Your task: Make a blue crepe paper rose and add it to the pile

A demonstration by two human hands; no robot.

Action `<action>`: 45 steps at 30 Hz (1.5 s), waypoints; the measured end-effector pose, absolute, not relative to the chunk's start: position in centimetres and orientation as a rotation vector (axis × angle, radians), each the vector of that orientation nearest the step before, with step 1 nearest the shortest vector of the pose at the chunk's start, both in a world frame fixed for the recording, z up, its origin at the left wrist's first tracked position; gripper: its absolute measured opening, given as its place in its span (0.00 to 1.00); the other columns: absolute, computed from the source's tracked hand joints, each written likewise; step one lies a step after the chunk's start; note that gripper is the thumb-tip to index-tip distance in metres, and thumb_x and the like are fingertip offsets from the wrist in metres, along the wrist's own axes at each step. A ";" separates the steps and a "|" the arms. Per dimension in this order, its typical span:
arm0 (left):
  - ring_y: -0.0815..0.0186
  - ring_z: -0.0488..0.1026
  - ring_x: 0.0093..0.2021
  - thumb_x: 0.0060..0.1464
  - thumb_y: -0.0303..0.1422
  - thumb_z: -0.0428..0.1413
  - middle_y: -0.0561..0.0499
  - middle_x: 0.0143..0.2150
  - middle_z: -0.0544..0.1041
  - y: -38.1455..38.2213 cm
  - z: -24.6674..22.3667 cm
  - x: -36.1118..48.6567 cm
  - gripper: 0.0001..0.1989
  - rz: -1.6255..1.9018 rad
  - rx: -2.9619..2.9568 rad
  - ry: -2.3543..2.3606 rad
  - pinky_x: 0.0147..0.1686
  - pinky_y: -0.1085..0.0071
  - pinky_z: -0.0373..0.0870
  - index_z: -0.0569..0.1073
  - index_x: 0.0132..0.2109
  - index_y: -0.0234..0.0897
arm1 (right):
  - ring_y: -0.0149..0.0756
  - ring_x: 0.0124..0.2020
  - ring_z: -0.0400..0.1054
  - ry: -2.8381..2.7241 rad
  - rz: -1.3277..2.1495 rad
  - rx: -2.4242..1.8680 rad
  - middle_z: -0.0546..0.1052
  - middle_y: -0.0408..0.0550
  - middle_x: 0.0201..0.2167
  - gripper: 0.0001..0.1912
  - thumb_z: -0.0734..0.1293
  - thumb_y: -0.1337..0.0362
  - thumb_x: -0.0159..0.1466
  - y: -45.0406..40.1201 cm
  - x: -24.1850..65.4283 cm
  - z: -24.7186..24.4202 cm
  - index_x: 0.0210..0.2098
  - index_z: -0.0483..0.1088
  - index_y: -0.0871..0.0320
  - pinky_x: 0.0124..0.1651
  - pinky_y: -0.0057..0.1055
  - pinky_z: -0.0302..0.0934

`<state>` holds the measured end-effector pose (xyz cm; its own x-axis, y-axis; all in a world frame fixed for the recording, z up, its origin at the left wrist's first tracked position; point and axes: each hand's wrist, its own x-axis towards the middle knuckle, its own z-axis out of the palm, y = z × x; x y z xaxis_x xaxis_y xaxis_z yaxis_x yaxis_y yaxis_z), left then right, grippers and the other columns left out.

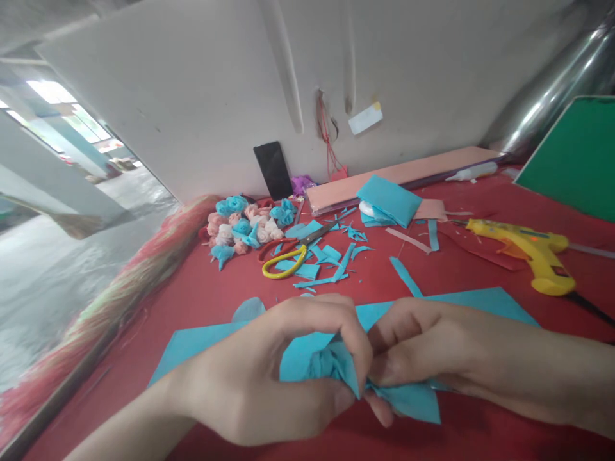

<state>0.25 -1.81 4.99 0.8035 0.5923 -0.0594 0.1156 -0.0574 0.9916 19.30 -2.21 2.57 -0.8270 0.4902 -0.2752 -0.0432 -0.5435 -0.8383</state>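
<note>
A blue crepe paper flower (329, 362) with a swirled centre sits in my left hand (269, 371), whose thumb and fingers curl around it. My right hand (427, 346) pinches the same paper at its right side, where a loose blue end hangs below the fingers. Both hands nearly touch each other. Beneath them lies a wide blue paper sheet (196, 346) on the red tabletop (144, 288). Beyond the hands lie scissors (288, 259) with red and yellow handles among blue paper scraps (331, 256).
Finished pink, white and blue paper flowers (250, 225) are heaped at the back left. A black phone (273, 169) leans on the wall. Folded blue paper (389, 200) lies at the back. A yellow glue gun (526, 250) with a black cord and a green board (574, 160) are on the right.
</note>
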 end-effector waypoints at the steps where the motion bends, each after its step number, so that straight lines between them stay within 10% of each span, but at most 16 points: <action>1: 0.64 0.72 0.34 0.47 0.19 0.48 0.49 0.31 0.70 -1.9 4.9 0.2 0.08 0.432 1.601 0.577 0.33 0.69 0.68 0.65 0.31 0.35 | 0.21 0.28 0.63 -1.277 2.420 -0.713 0.71 0.38 0.22 0.09 0.66 0.63 0.60 -2.2 19.3 2.5 0.27 0.77 0.58 0.49 0.23 0.55; 14: 0.68 0.74 0.41 0.49 0.20 0.58 0.52 0.43 0.70 -2.3 4.5 -0.3 0.23 0.552 1.289 0.461 0.42 0.71 0.71 0.65 0.51 0.42 | 0.29 0.38 0.68 -1.467 2.117 -0.774 0.74 0.40 0.30 0.09 0.66 0.58 0.61 -2.4 19.6 2.4 0.29 0.72 0.56 0.48 0.26 0.59; 45: 0.72 0.74 0.32 0.48 0.25 0.62 0.54 0.35 0.72 -2.6 2.5 1.7 0.14 0.983 1.154 0.339 0.29 0.80 0.75 0.71 0.43 0.39 | 0.23 0.24 0.53 -1.407 2.030 -0.564 0.62 0.39 0.21 0.20 0.66 0.50 0.60 -2.8 18.4 1.3 0.22 0.68 0.61 0.31 0.23 0.51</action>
